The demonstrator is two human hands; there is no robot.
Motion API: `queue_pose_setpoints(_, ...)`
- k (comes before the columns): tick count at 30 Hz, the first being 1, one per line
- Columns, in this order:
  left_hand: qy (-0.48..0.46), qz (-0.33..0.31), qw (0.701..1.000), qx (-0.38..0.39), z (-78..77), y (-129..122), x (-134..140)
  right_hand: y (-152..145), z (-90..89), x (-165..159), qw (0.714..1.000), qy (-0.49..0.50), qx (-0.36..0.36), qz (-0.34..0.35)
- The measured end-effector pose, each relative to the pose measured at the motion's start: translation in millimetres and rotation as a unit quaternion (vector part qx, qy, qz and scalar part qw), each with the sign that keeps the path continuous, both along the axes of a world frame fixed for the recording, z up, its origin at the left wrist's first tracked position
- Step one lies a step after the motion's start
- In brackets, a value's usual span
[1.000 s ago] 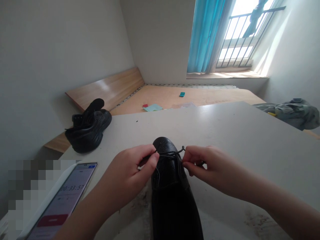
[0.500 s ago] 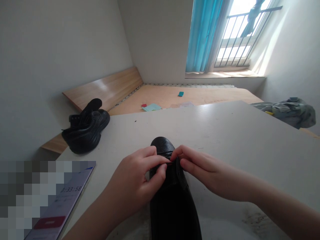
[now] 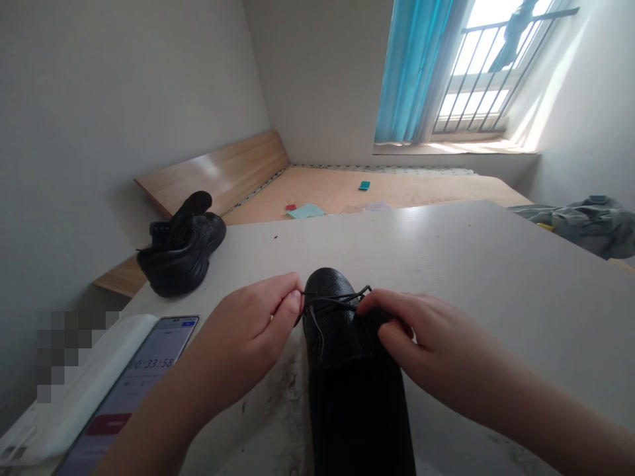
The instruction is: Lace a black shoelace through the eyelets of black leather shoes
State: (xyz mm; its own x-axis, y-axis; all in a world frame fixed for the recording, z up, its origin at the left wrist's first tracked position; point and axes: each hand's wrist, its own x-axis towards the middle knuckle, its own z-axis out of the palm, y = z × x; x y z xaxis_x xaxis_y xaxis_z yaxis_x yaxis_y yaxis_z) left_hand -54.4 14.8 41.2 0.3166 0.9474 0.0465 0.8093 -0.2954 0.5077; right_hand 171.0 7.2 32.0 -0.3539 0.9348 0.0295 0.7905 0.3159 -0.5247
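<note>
A black leather shoe point(image 3: 342, 344) stands on the white table, toe pointing away from me, its tongue showing between the side flaps. A thin black shoelace point(image 3: 332, 301) runs across it just behind the toe, with a loose loop near the right side. My left hand point(image 3: 258, 330) pinches the lace at the shoe's left edge, thumb against the bent fingers. On the other side, my right hand point(image 3: 417, 330) is closed around the shoe's right eyelet flap, its index fingertip touching the lace. What else lies inside the right fingers is hidden.
Another black shoe point(image 3: 181, 251) sits at the table's far left edge. A phone point(image 3: 143, 370) with a running timer lies at the near left beside a white packet point(image 3: 99, 370). Beyond the white table point(image 3: 496, 284) are a wooden bed board point(image 3: 337, 185) and crumpled clothing point(image 3: 590, 225).
My hands have moved apart from the middle of the shoe, left hand leftward and right hand rightward. The lace now shows stretched between them. The view has shifted slightly.
</note>
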Motion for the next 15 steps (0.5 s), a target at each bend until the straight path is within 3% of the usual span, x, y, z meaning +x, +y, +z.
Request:
queue_pose_setpoints(5,0.088,-0.059,0.989,-0.103,3.6,0.7,-10.0,-3.7,-2.8,-5.2,0.996,-0.076,0.046,-0.004)
queue_pose_setpoints(15,0.097,-0.059,0.990,-0.081,3.6,-0.8,-7.2,2.1,6.4,-1.9,0.990,-0.141,0.007,0.016)
